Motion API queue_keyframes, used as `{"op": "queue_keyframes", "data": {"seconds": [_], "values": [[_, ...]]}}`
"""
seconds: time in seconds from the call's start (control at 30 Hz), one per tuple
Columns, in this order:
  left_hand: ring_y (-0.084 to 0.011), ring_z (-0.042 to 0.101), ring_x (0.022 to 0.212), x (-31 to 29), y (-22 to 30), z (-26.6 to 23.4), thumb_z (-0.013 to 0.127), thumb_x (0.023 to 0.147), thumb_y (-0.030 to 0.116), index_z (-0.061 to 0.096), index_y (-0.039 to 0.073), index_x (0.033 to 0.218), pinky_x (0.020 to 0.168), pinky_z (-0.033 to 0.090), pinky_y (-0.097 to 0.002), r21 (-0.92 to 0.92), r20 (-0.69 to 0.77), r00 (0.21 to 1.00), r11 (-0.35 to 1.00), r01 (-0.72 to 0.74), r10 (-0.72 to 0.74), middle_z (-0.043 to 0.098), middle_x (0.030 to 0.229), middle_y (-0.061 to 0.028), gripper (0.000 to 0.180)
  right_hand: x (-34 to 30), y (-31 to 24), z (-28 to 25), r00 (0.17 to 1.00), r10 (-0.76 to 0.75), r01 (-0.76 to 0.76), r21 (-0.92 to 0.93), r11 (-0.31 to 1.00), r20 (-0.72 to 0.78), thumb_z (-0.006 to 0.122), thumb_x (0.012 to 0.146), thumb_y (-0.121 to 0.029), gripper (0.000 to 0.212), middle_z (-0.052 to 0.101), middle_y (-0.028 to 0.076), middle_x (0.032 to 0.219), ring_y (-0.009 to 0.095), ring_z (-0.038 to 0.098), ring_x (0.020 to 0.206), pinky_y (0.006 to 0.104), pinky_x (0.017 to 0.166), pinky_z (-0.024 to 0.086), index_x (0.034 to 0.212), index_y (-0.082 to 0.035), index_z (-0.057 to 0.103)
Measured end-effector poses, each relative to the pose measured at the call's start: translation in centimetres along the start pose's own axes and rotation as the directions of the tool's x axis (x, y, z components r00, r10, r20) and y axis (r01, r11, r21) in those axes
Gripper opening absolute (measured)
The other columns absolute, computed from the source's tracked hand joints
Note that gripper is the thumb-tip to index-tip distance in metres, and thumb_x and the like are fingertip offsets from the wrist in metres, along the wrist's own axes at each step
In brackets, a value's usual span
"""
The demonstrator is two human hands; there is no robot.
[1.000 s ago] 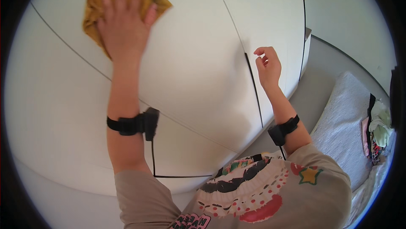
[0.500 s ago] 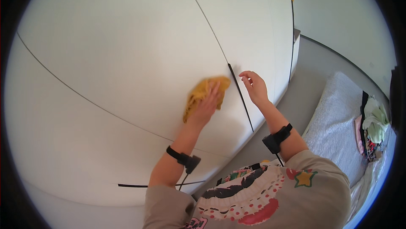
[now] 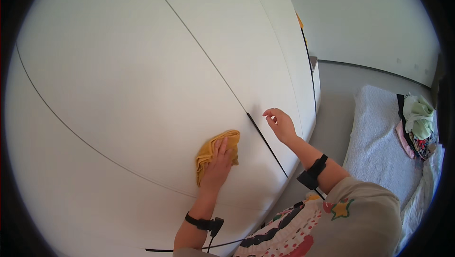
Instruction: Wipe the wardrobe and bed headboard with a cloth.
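Observation:
My left hand (image 3: pixel 217 166) presses a mustard-yellow cloth (image 3: pixel 207 157) against the white panel of a cabinet door (image 3: pixel 128 86). The cloth is bunched in folds, and my fingers lie over its right part. To the right of the cloth, a slim black handle strip (image 3: pixel 266 143) runs along the seam between two doors. My right hand (image 3: pixel 281 125) hovers just right of that strip, near its upper end. Its fingers are loosely curved, the thumb stands apart, and nothing is held. Each forearm wears a black strap with a small device (image 3: pixel 310 177).
At right stands a bed (image 3: pixel 374 133) with a pale textured cover, and a pile of clothes (image 3: pixel 419 122) on it in green, pink and black. Grey floor (image 3: pixel 332 96) runs between bed and cabinet. Another black handle (image 3: pixel 159 250) sits low at the bottom edge.
My left hand and the cloth have slid leftward and down the door, away from the handle strip. The right hand stays beside the strip. The whole view has shifted.

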State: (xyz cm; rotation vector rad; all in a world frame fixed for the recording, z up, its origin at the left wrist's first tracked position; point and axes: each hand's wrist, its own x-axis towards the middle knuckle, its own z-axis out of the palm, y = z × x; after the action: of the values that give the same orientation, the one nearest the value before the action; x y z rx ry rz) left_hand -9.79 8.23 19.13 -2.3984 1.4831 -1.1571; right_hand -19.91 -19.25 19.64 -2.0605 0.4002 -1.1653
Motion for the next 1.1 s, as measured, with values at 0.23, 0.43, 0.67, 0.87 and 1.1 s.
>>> {"op": "queue_keyframes", "data": {"seconds": [0.23,0.43,0.67,0.87,1.1], "values": [[-0.0232,0.031,0.153,2.8,-2.3,-7.0,0.074,0.084,0.047,0.063,0.026,0.131,0.086,0.051,-0.0426,0.125,-0.185,0.982,0.991,0.055,-0.031,0.033,0.167,0.0042,0.053,-0.7,-2.9,-1.8,0.990,-0.057,0.072,0.109,0.991,-0.133,0.061,0.095,-0.006,0.011,0.066,0.004,0.095,0.017,0.058,0.069,0.0317,0.067,0.050,0.102,-0.010,0.068],[-0.0239,0.031,0.154,3.5,-4.2,-9.8,0.074,0.083,0.051,0.058,0.033,0.141,0.085,0.050,-0.0412,0.227,-0.226,0.973,0.968,0.105,-0.052,0.034,0.166,0.0050,0.063,-0.5,-4.4,-2.5,0.956,-0.157,0.192,0.121,0.974,-0.249,0.060,0.093,0.000,0.011,0.065,0.003,0.091,0.014,0.055,0.066,0.0283,0.061,0.047,0.098,-0.008,0.067],[-0.0270,0.032,0.153,2.5,-7.1,-13.6,0.073,0.083,0.052,0.055,0.034,0.146,0.086,0.047,-0.0376,0.235,-0.345,0.931,0.950,0.207,-0.117,0.035,0.166,0.0022,0.067,-0.7,-7.0,-3.1,0.933,-0.159,0.222,0.168,0.961,-0.322,0.055,0.095,0.003,0.014,0.062,-0.001,0.090,0.009,0.050,0.068,0.0244,0.061,0.042,0.095,-0.007,0.065],[-0.0328,0.031,0.152,-1.9,-8.1,-17.0,0.070,0.084,0.054,0.054,0.033,0.148,0.095,0.045,-0.0445,0.236,-0.343,0.928,0.943,0.233,-0.143,0.031,0.167,-0.0027,0.069,-4.1,-11.8,-4.2,0.946,-0.161,0.222,0.202,0.954,-0.281,0.053,0.095,0.004,0.015,0.060,-0.001,0.089,0.008,0.049,0.068,0.0242,0.061,0.042,0.094,-0.006,0.064],[-0.0324,0.031,0.152,-3.0,-7.2,-18.7,0.069,0.085,0.056,0.053,0.034,0.148,0.094,0.045,-0.0452,0.277,-0.324,0.942,0.944,0.177,-0.082,0.033,0.167,-0.0026,0.069,-5.2,-13.4,-6.3,0.916,-0.216,0.284,0.168,0.944,-0.338,0.056,0.093,0.005,0.014,0.059,0.003,0.085,0.012,0.051,0.062,0.0266,0.057,0.043,0.092,-0.006,0.064]]}}
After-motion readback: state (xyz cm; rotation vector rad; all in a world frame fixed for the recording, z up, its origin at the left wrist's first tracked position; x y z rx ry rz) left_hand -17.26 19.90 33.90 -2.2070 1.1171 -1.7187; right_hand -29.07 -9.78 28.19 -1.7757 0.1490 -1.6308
